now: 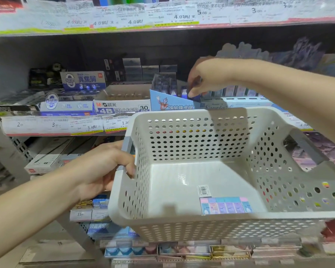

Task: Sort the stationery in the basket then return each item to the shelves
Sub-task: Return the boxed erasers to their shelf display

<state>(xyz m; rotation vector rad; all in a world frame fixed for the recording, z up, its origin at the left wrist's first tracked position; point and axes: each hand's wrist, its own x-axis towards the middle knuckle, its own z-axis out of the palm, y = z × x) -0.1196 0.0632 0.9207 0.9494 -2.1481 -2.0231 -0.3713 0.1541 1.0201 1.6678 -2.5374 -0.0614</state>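
Left hand [104, 167] at lower left grips the grey handle on the white perforated basket [191, 144], held up in front of the shelves [66, 130]. Right hand [203, 78], upper right, fingers pinched round a small item at the blue display box [170, 102] on the middle shelf; item too blurred to name. One pastel eraser pack [225, 205] lies on the basket floor, lower right.

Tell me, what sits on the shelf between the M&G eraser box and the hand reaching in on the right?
In the head view, a blue display box with a cartoon hero stands between the M&G eraser box and the right hand, whose fingers reach down to small items just behind it.
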